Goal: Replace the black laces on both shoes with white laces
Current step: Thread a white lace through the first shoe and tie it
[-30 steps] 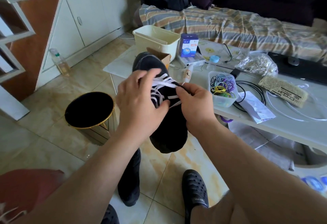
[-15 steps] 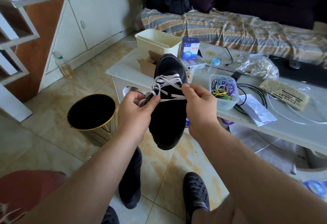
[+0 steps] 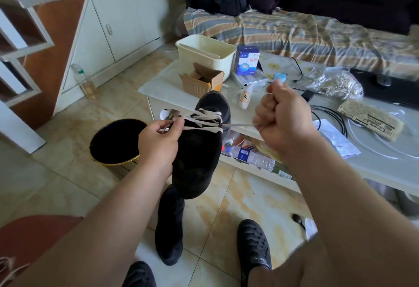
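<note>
A black shoe (image 3: 197, 162) hangs in the air in front of me, toe towards me, with a white lace (image 3: 204, 120) crossed over its upper part. My left hand (image 3: 158, 141) grips the shoe's left side and pinches the lace there. My right hand (image 3: 281, 116) is a fist to the right of the shoe, gripping a lace end that runs taut from the shoe's right eyelets. A second black shoe (image 3: 170, 225) lies on the tiled floor below the held one.
A low white table (image 3: 163, 87) behind the shoe carries a cream bin (image 3: 205, 54), a cardboard box (image 3: 200, 80), a blue-white carton (image 3: 247, 60), cables and bags. A black gold-rimmed waste bin (image 3: 115, 141) stands at the left. My feet in black clogs (image 3: 254, 243) are on the floor.
My right hand has pulled away to the right and up, drawing a lace end taut through the shoe. The shoe has swung slightly lower; my left hand keeps its hold.
</note>
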`<control>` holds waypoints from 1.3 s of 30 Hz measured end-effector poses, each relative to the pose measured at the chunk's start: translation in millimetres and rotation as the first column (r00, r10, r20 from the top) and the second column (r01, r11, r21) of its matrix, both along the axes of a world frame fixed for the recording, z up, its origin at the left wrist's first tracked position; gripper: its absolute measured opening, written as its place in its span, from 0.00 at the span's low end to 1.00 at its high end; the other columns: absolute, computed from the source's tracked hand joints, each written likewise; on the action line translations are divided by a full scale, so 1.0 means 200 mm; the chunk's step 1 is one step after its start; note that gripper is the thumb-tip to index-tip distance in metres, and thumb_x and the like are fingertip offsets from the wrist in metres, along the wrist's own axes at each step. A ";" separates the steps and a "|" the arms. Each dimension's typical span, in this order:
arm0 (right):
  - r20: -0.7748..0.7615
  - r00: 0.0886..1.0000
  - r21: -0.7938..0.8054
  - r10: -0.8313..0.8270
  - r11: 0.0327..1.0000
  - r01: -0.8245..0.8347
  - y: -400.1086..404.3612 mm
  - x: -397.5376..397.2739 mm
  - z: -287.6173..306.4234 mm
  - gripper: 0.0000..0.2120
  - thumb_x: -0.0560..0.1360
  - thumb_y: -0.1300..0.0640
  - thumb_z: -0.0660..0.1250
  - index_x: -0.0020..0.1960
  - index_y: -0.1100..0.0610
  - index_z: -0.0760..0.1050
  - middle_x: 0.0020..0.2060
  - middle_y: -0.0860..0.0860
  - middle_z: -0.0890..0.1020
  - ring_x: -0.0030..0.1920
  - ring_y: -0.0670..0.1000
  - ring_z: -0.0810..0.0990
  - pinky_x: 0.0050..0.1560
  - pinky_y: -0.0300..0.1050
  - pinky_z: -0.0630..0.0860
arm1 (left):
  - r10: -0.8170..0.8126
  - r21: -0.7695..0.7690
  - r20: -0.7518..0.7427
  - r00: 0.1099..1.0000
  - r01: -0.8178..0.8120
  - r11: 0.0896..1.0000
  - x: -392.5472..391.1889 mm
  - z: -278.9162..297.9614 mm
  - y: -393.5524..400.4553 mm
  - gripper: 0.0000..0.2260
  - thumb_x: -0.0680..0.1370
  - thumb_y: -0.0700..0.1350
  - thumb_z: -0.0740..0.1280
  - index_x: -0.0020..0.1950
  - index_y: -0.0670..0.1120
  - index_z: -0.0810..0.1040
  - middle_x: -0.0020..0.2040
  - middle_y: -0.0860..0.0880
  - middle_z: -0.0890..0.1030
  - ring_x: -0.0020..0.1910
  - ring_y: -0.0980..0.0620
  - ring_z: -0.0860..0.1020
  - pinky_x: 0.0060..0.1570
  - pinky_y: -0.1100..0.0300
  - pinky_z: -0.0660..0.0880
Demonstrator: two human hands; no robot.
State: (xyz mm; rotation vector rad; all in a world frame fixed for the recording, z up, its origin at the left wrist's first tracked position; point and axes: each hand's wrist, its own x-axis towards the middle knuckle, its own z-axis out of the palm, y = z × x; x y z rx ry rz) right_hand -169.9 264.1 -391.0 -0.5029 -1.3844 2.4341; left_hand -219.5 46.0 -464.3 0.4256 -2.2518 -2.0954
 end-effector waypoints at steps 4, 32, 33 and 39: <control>0.307 0.951 0.894 -0.017 0.348 -0.283 -0.07 0.00 -0.13 0.07 0.81 0.50 0.66 0.48 0.50 0.81 0.37 0.45 0.82 0.34 0.46 0.79 0.36 0.45 0.74 | -0.036 -0.027 -0.142 0.989 0.033 0.999 0.02 0.02 0.03 0.05 0.78 0.55 0.75 0.47 0.56 0.83 0.42 0.55 0.85 0.43 0.59 0.83 0.44 0.62 0.80; 0.369 0.928 0.929 0.042 0.006 -0.370 -0.15 0.01 -0.21 0.11 0.84 0.48 0.60 0.54 0.52 0.78 0.41 0.53 0.81 0.45 0.60 0.79 0.42 0.52 0.76 | -0.086 -0.201 -0.293 0.952 0.026 0.979 0.01 0.04 0.00 0.08 0.81 0.50 0.71 0.59 0.52 0.86 0.48 0.58 0.87 0.49 0.63 0.84 0.52 0.66 0.79; 0.358 0.932 0.932 0.054 0.036 -0.360 -0.14 0.01 -0.21 0.11 0.84 0.48 0.60 0.51 0.52 0.78 0.39 0.53 0.81 0.43 0.60 0.79 0.41 0.52 0.76 | -0.089 -0.215 -0.291 0.953 0.025 0.976 0.00 0.04 -0.01 0.09 0.81 0.51 0.70 0.59 0.52 0.86 0.48 0.58 0.87 0.50 0.62 0.84 0.54 0.64 0.79; 0.323 0.938 0.936 -0.125 0.193 -0.296 -0.02 -0.01 -0.17 0.13 0.79 0.51 0.59 0.40 0.56 0.74 0.35 0.55 0.81 0.40 0.60 0.82 0.40 0.55 0.79 | -0.071 -0.239 -0.280 0.957 0.002 0.971 -0.03 0.06 -0.07 0.04 0.80 0.54 0.70 0.48 0.58 0.85 0.43 0.61 0.86 0.46 0.60 0.84 0.54 0.53 0.83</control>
